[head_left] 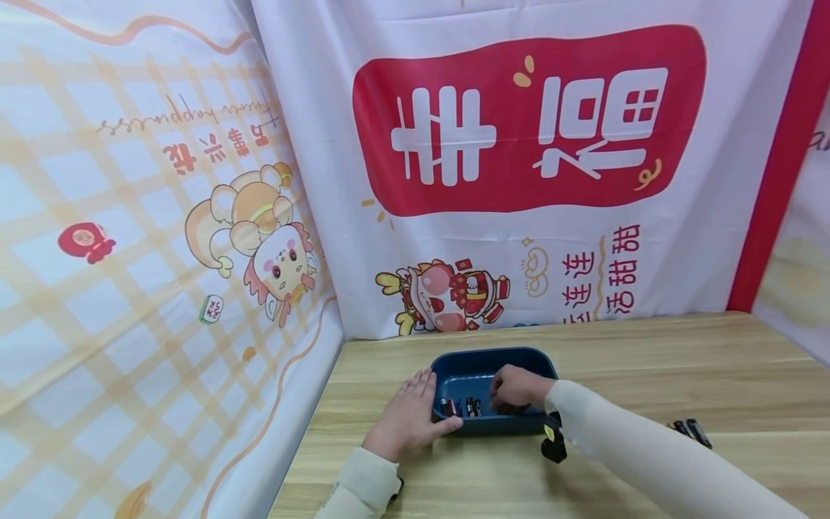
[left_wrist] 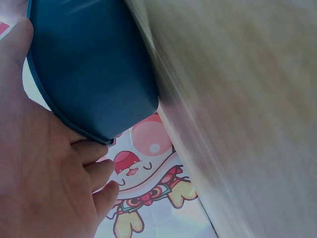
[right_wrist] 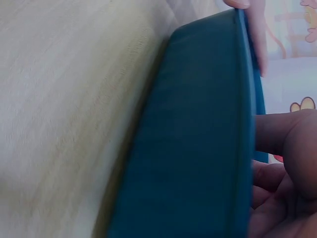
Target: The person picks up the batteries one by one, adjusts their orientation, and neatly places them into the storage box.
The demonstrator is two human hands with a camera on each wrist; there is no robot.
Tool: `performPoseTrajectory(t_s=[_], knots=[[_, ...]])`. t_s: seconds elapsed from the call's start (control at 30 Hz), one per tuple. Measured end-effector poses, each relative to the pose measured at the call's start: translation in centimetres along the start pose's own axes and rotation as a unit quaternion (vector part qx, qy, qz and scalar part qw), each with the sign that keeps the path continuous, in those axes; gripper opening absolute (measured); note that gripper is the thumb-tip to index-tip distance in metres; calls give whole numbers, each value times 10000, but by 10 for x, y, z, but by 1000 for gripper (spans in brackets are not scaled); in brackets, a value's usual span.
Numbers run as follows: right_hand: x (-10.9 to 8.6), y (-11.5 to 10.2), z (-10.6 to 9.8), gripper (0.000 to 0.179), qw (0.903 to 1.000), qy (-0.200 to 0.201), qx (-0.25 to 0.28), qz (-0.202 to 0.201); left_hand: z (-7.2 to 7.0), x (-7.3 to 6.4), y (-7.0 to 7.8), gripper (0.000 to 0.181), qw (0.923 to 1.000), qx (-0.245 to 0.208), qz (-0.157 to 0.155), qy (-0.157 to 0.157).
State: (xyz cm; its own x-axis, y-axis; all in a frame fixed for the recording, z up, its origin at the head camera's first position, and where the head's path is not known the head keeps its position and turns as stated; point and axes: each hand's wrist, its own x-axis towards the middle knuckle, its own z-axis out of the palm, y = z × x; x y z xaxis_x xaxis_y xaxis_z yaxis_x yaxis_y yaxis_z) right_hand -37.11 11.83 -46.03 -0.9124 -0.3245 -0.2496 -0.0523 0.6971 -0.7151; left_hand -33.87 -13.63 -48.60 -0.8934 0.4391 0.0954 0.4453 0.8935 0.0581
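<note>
A dark blue rectangular box (head_left: 499, 425) stands on the table in the head view. Flat across its left near corner lies my left hand (head_left: 415, 414), fingers fairly straight along the left rim and thumb on the near rim. The left wrist view shows these fingers (left_wrist: 101, 173) at the rim's edge. My right hand (head_left: 515, 387) reaches down into the box's right part with bent fingers. Its fingertips are hidden behind the near wall in the right wrist view, so anything held there cannot be seen. Reddish batteries (head_left: 450, 408) and black batteries (head_left: 473, 407) lie inside, left of that hand.
Several more batteries (head_left: 692, 431) lie on the wooden table (head_left: 648, 367) at the right, beyond my right forearm. Printed cloth (head_left: 532, 252) hangs behind the table, and another printed cloth (head_left: 162, 288) runs along its left side.
</note>
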Motion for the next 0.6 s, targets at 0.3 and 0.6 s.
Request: performPoseTrajectory(t_s=[0.3,0.6], knots=[[-17,3,-27,24,9991,-79,394,-98,-1,0,2,108,10000,-1,-37,-21],[-33,5,-52,22,9992,1,394,-77,-3,0,2,108,10000,63,55,11]])
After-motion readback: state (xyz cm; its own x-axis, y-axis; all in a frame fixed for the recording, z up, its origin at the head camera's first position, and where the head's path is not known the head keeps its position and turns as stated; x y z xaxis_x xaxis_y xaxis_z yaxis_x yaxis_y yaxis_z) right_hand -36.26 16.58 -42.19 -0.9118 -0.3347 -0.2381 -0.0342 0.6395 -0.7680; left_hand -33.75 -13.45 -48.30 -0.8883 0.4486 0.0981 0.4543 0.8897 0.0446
